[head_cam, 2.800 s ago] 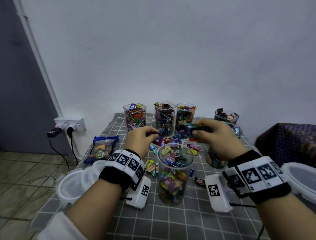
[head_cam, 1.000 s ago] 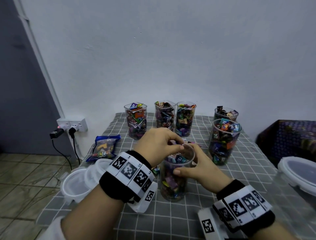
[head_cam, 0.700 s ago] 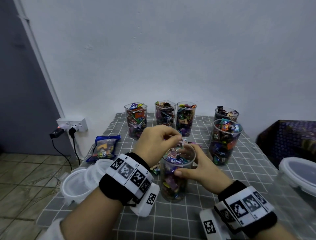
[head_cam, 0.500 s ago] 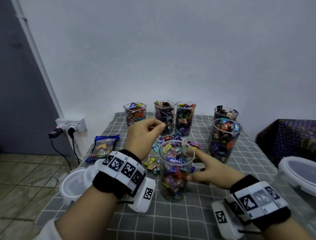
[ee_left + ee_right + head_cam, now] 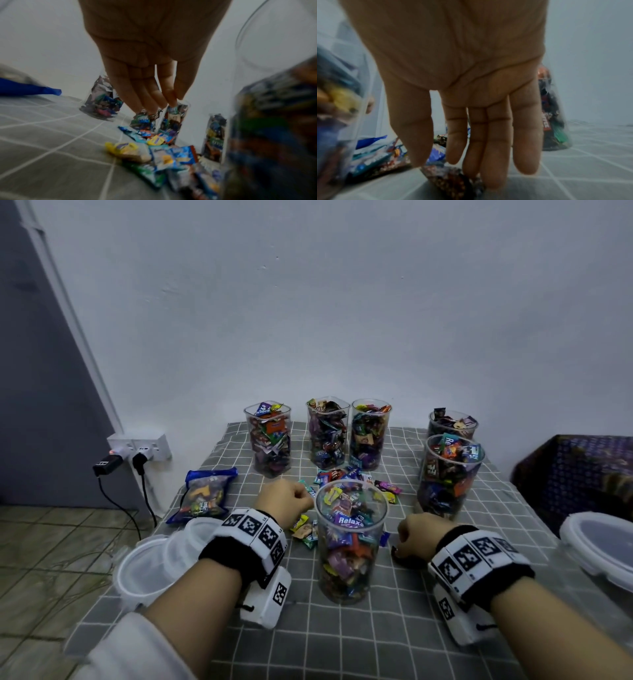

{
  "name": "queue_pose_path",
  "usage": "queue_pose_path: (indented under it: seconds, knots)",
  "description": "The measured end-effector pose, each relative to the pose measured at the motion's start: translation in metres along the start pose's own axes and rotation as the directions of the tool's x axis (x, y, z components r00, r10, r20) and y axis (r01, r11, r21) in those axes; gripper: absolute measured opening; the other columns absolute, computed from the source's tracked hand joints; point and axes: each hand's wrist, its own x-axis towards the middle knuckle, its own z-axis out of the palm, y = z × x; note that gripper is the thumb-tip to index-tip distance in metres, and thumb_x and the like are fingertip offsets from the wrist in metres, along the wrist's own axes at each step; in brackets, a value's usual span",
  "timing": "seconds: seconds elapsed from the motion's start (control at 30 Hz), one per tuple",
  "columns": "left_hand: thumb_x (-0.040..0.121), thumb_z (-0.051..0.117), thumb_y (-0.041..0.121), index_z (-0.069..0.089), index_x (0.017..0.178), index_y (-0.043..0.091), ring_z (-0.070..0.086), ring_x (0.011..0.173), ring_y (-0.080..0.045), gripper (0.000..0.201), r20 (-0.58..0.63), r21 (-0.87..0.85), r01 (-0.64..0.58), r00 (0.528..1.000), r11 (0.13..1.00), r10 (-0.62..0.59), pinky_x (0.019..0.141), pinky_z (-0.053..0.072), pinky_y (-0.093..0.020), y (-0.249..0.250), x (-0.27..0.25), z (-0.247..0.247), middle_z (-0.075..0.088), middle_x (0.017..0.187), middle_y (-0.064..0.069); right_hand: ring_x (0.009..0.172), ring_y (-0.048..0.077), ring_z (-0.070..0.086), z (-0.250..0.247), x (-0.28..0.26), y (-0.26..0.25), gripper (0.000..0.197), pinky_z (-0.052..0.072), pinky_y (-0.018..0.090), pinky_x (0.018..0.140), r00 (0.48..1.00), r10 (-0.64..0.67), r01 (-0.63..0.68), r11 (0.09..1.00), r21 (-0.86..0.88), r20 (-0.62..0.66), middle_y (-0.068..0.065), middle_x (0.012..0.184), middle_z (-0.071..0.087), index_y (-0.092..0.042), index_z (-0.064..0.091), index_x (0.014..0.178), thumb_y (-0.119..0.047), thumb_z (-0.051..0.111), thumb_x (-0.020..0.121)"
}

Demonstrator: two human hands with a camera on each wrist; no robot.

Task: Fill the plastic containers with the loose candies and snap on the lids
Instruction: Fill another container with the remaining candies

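A tall clear container [image 5: 349,559] stands mid-table, nearly full of wrapped candies and without a lid. Loose candies [image 5: 342,475] lie behind it and to its left. My left hand [image 5: 284,501] hovers left of the container; in the left wrist view its fingers [image 5: 159,100] hang down together above the loose candies [image 5: 154,151] and hold nothing. My right hand [image 5: 412,537] is low on the cloth, right of the container. In the right wrist view, thumb and fingers of that hand [image 5: 452,166] close on a dark wrapped candy [image 5: 450,180] lying on the cloth.
Three filled containers [image 5: 327,433] line the back and two more [image 5: 450,474] stand at the right, all without lids. White lids [image 5: 154,559] and a blue snack bag [image 5: 203,496] sit by the left edge. A lidded container [image 5: 599,546] is at far right.
Both hands left the container's rim after dropping candies in. The left hand swung out and came down left of the container; the right hand dropped to the cloth onto a dark candy.
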Motion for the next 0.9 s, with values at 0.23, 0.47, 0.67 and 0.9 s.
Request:
queue_pose_path:
  seconds: [0.23,0.47,0.67,0.9]
  knots:
    - [0.084,0.064,0.009,0.059,0.062,0.017,0.059,0.053,0.003,0.024,0.378,0.201,-0.015,0.924,0.98,-0.063,0.06,0.048,-0.018,-0.008,0.018,0.015,0.056,0.053,0.01,0.106,0.023,0.059,-0.002,0.031,-0.01,0.032,0.048,0.027,0.085,0.999,-0.025,0.026,0.999,-0.026,0.035,0.006,0.108,0.064,-0.014,0.065,0.107,-0.034,0.068,0.082]
    - [0.085,0.062,0.013,0.067,0.107,0.001,0.062,0.104,-0.03,0.025,0.407,0.396,-0.089,0.909,0.914,-0.088,0.091,0.051,-0.039,-0.004,0.041,0.029,0.066,0.111,-0.015,0.103,0.026,0.06,-0.002,0.071,-0.02,0.024,0.05,0.039,0.092,0.985,-0.167,0.167,0.986,0.001,-0.045,0.004,0.109,0.065,-0.019,0.063,0.111,-0.028,0.054,0.092]
    - [0.086,0.064,0.029,0.071,0.105,0.021,0.06,0.096,-0.02,0.022,0.333,0.341,-0.083,0.942,0.936,-0.038,0.083,0.049,-0.028,-0.002,0.061,0.018,0.067,0.103,-0.001,0.107,0.026,0.057,-0.025,0.072,-0.022,0.027,0.048,0.034,0.087,0.969,-0.11,0.126,0.99,0.058,-0.223,0.007,0.117,0.061,-0.017,0.058,0.114,-0.032,0.05,0.093]
    - [0.086,0.063,0.042,0.052,0.131,0.028,0.052,0.117,-0.02,0.049,0.27,0.34,-0.131,0.962,0.931,0.037,0.091,0.044,-0.027,0.006,0.092,0.013,0.056,0.129,-0.001,0.122,0.026,0.045,-0.042,0.103,-0.029,0.044,0.04,0.037,0.099,0.937,-0.091,0.134,0.985,0.107,-0.338,0.009,0.131,0.046,-0.014,0.044,0.131,-0.031,0.05,0.091]
